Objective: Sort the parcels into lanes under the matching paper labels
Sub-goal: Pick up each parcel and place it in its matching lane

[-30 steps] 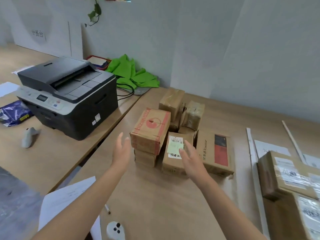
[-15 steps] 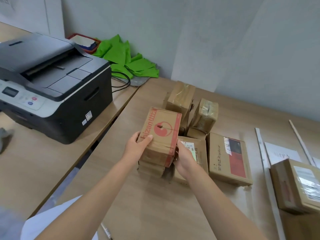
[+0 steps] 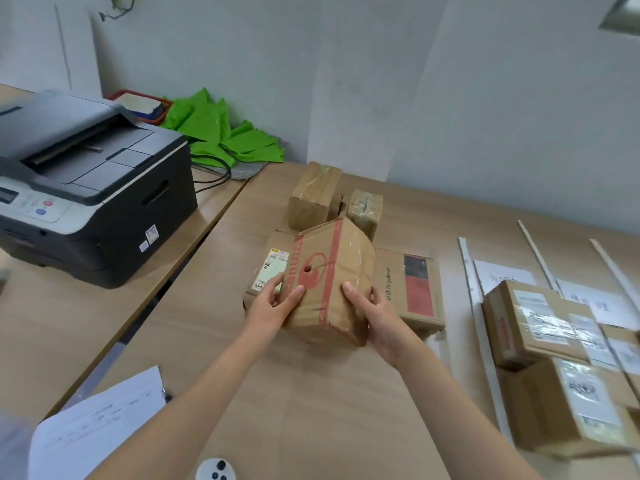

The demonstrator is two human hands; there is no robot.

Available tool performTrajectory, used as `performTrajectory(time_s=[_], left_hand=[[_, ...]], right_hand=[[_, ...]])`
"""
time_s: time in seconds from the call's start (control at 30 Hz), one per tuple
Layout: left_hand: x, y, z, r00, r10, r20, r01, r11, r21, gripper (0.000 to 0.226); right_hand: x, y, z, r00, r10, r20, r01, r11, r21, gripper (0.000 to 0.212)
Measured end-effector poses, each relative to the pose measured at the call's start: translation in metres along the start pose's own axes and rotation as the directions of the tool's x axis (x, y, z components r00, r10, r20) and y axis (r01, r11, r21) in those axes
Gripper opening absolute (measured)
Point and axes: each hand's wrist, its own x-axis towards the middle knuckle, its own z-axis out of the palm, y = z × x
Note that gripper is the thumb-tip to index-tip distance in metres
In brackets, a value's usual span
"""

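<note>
Leaning tilted at the centre of the frame, the red-printed parcel [image 3: 329,271] turns its printed face up toward the camera, its long axis running from the lower frame toward the far wall. The left hand [image 3: 273,308] and right hand [image 3: 379,317] clamp its near end from either side, thumbs on top and fingers curled around the sides.

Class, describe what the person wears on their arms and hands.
Nothing visible: left hand and right hand are ungloved, with no rings, watch or bracelet, and both forearms are bare to the picture's edge, no sleeve showing.
</note>
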Motion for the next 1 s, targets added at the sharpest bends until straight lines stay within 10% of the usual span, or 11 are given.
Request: performTrajectory(time_s=[0.17,0.3,0.47,0.7,1.0], left_hand=[[-0.044,0.006,0.069,0.998,-0.012,0.056,0.005,0.991,0.131,0.035],[-0.078,0.0,0.121,0.93,-0.315,0.192,0.304,0.949,0.083,0.066],[-0.114,-0.007,0.161,0.847,-0.378,0.374,0.325,0.925,0.199,0.075],[-0.137,-0.009,0.216,0.946,-0.083,0.315,0.033,0.986,0.163,0.086],[-0.142,-0.007,0.215,0.962,0.204,0.184,-0.223,0.97,0.093,0.082]], right_hand=[[-0.055,0.004,-0.061,0.994,-0.088,-0.063,0.082,0.993,-0.083,0.065],[-0.093,0.019,-0.105,0.999,-0.026,-0.021,0.021,0.976,-0.217,0.058],[-0.131,0.036,-0.159,1.0,-0.02,0.023,0.026,0.967,-0.253,0.043],[-0.152,0.035,-0.209,0.981,-0.195,-0.008,0.181,0.923,-0.34,0.081],[-0.151,0.039,-0.226,0.944,-0.302,0.13,0.321,0.932,-0.165,0.069]])
